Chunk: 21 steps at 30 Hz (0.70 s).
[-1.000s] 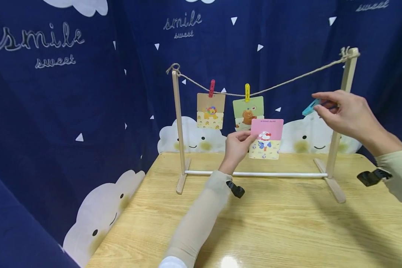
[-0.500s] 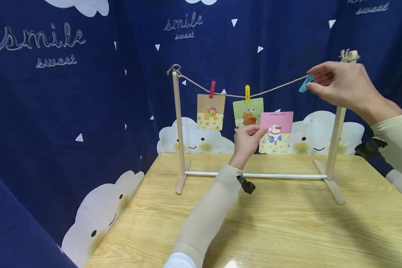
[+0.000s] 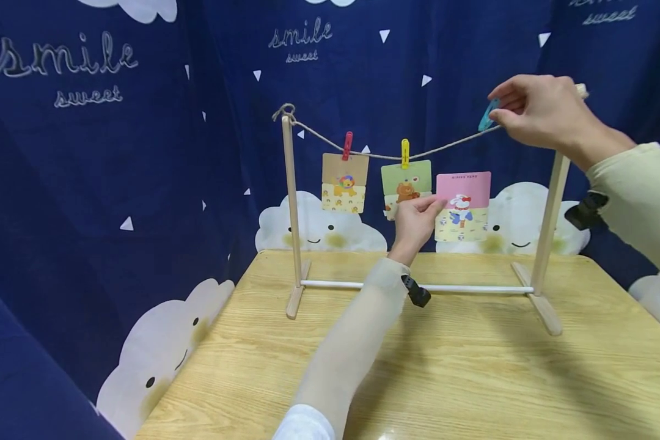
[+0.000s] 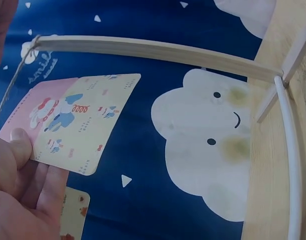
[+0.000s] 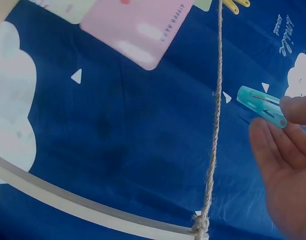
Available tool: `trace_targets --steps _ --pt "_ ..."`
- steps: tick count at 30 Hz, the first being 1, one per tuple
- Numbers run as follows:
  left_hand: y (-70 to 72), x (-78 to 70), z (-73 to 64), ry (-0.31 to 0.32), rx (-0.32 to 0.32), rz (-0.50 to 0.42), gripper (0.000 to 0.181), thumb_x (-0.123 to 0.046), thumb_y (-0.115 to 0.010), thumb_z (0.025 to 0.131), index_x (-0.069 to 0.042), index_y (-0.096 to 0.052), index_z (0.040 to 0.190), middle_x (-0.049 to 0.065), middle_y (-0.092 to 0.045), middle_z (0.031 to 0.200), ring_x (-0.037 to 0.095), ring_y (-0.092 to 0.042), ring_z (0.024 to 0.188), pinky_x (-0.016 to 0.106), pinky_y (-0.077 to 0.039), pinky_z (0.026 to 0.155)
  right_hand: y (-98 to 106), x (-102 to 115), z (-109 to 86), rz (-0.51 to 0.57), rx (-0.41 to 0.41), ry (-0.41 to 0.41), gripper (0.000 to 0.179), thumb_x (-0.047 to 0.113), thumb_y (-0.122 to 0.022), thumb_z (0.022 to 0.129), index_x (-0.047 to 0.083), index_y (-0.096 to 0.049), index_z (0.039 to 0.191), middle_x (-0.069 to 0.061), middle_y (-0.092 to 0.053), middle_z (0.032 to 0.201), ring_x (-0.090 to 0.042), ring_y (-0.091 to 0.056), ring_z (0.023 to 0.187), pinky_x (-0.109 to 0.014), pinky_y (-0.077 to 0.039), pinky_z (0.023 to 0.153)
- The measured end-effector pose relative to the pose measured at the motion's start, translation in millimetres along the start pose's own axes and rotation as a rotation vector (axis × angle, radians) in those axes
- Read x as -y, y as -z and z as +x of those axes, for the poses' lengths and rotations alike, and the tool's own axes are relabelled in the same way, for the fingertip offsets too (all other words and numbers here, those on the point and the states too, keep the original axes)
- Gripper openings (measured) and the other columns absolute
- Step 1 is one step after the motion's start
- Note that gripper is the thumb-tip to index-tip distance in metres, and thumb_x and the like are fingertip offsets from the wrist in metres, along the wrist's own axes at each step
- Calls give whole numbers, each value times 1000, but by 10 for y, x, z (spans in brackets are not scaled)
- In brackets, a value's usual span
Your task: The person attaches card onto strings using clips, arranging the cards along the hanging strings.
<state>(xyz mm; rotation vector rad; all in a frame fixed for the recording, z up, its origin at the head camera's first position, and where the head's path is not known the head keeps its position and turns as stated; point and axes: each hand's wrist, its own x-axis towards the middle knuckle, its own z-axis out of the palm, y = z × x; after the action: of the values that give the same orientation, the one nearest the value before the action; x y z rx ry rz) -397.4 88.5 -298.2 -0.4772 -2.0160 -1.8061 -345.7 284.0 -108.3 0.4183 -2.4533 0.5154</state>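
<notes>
My left hand point(image 3: 416, 227) pinches a pink and yellow card point(image 3: 462, 208) with a white rabbit by its left edge, below the rope point(image 3: 445, 146). In the left wrist view the thumb lies over the front of the card point(image 4: 85, 120), with fingers behind it. My right hand point(image 3: 555, 116) pinches a turquoise clothespin point(image 3: 489, 115) between thumb and fingers, near the rope's right part. The right wrist view has this clothespin point(image 5: 262, 106) apart from the rope point(image 5: 216, 120). A red clothespin point(image 3: 348, 146) holds a lion card point(image 3: 344, 183); a yellow clothespin point(image 3: 405, 154) holds a bear card point(image 3: 404, 180).
The rope sags between a left wooden post point(image 3: 293, 201) and a right wooden post point(image 3: 552, 220). A white rod point(image 3: 473, 288) joins their feet low over the wooden table point(image 3: 473, 366). Behind hangs a dark blue curtain point(image 3: 445, 36) with clouds.
My left hand has carried the rabbit card up and to the right, towards the rope. The right hand has risen and shifted left with the turquoise clothespin, which now appears at the rope's height.
</notes>
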Motion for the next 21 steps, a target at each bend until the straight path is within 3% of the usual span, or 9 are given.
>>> trace_targets --steps 7,13,21 --pt "-124 -83 42 4 6 -23 22 -28 -77 95 -12 -83 108 -4 -80 101 -4 -67 91 15 -54 75 -14 32 178 -32 20 -29 45 24 -57 105 0 -57 143 -27 -61 130 -39 -55 111 -33 -41 81" --pt "-250 -182 55 20 -25 -10 21 -31 -77 94 -15 -84 105 -8 -80 98 -6 -67 91 16 -53 75 4 5 267 -39 22 -29 43 25 -54 106 1 -59 142 -25 -63 128 -35 -54 107 -22 -37 75" --pt "-367 -220 105 35 -59 -8 18 -30 -78 93 -15 -84 102 -7 -80 96 -6 -66 89 14 -50 76 8 44 362 -29 18 -29 41 24 -55 106 3 -61 141 -22 -65 127 -31 -55 106 -17 -40 75"
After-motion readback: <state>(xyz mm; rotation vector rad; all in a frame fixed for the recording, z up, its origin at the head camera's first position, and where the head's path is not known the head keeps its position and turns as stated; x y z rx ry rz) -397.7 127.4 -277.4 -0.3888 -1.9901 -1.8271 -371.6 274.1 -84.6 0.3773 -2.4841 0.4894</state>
